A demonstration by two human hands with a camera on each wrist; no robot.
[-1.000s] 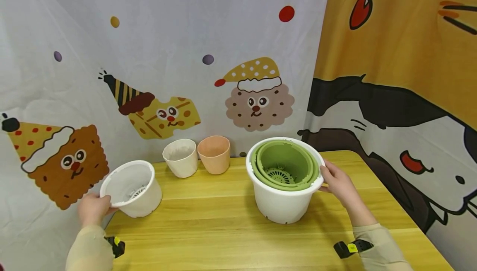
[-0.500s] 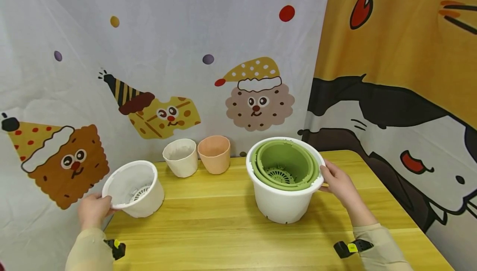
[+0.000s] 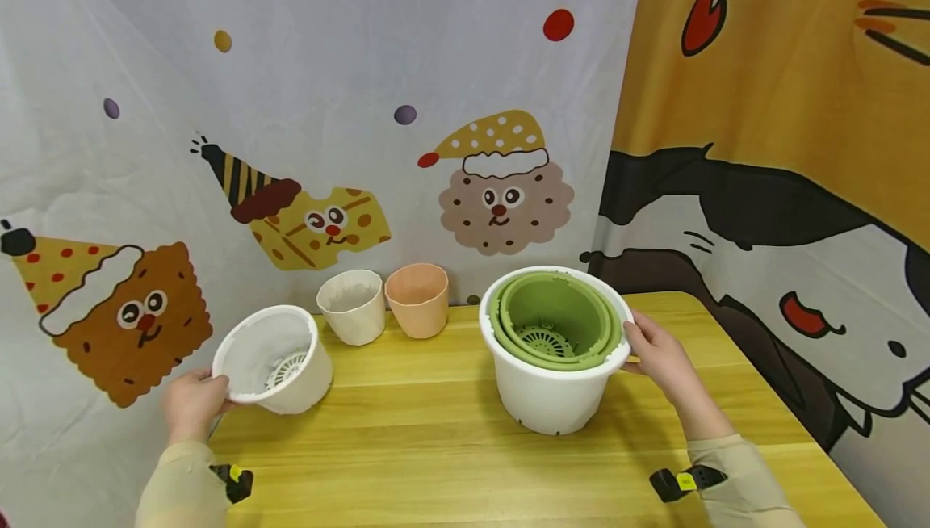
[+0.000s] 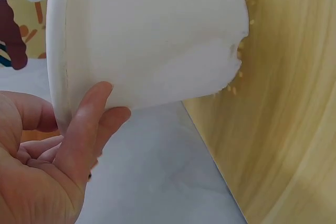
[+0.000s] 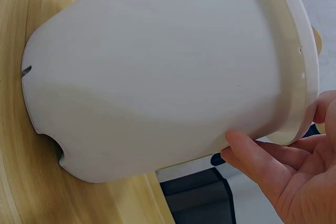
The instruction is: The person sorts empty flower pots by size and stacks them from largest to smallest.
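At the left of the table, my left hand [image 3: 194,404] pinches the rim of a smaller white flowerpot [image 3: 308,383], which tips a little in the head view. Slots show in its bottom. The left wrist view has my fingers [image 4: 86,124] against the outside wall of this pot, with the thumb at the rim. My right hand [image 3: 664,354] grips the right rim of a large white flowerpot [image 3: 548,403]. Two green flowerpots [image 3: 555,314] sit nested inside that one, the inner with a slotted bottom. Right fingers [image 5: 252,156] curl under the rim in the right wrist view.
A small cream flowerpot [image 3: 356,314] and a peach flowerpot [image 3: 419,306] stand side by side at the back edge of the wooden table [image 3: 407,463]. A cartoon-printed cloth [image 3: 494,52] hangs right behind the table. A dark box-like thing [image 5: 199,198] lies below the table's edge.
My left hand has moved to the right and slightly back with the smaller white flowerpot, nearer the cream one. The right hand and large pot stay in place.
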